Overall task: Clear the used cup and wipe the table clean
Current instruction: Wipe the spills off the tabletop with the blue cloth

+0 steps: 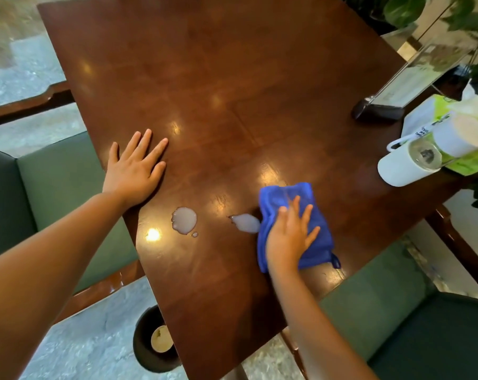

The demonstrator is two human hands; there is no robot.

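— Surface: dark polished wooden table (205,78), ceiling lights glinting on it, green upholstered seats (56,174) either side, grey stone floor below. What do we log for the hands?

— Item one: our left hand (135,171), flat on the table near its left edge, palm down, fingers spread, gripping nothing. Item two: our right hand (288,237), also spread flat, fingers extended, pressing on a blue cloth (292,204) that lies bunched on the tabletop near the right edge.

— And next to the cloth?

— Item three: a pale milky spill (246,222), its right end touching the cloth's left edge. Item four: a rounder puddle (184,219) of the same liquid, further left, apart from the first, with a small droplet beside it.

— The cup?

— Item five: a used cup (161,338), off the table, inside a dark round bin (143,349) on the floor by the table's near corner.

— Far right?

— Item six: white mugs (405,167), one by the table's right edge, beside a green pack (468,111). Item seven: a tilted clear sign holder (413,75) on a dark base. Leafy plants (402,9) behind.
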